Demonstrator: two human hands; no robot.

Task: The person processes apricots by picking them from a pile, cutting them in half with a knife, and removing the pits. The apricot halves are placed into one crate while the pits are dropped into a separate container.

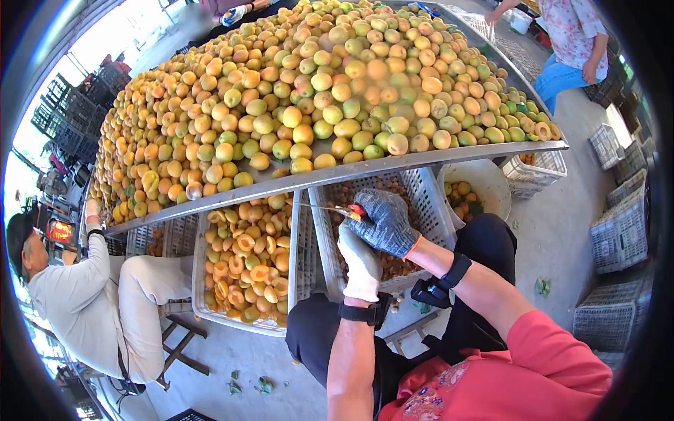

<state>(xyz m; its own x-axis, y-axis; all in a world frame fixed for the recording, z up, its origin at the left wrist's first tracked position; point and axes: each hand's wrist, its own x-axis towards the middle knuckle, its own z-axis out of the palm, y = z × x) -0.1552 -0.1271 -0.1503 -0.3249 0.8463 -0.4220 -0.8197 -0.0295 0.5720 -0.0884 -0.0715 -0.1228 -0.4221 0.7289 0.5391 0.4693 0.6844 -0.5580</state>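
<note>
My right hand (pixel 386 223), in a grey knit glove, is closed around a knife (pixel 357 210) with a red and yellow handle. Its thin blade points left, over the crate edges. Just below, my left hand (pixel 359 265) in a white glove has its fingers curled up close to the knife handle; anything inside them is hidden. Both hands are above a crate (pixel 434 198) of apricot pits. To the left stands a white crate (pixel 199 270) of halved apricots (pixel 246 242). Whole apricots (pixel 295 91) are heaped on the metal-edged table (pixel 393 165) in front.
A white bucket (pixel 495 184) with apricots stands right of the pit crate. A co-worker (pixel 77 295) sits at the left; another person (pixel 572 42) is at the far right. Stacked crates (pixel 618 235) line the right side. Leaves (pixel 264 384) lie on the floor.
</note>
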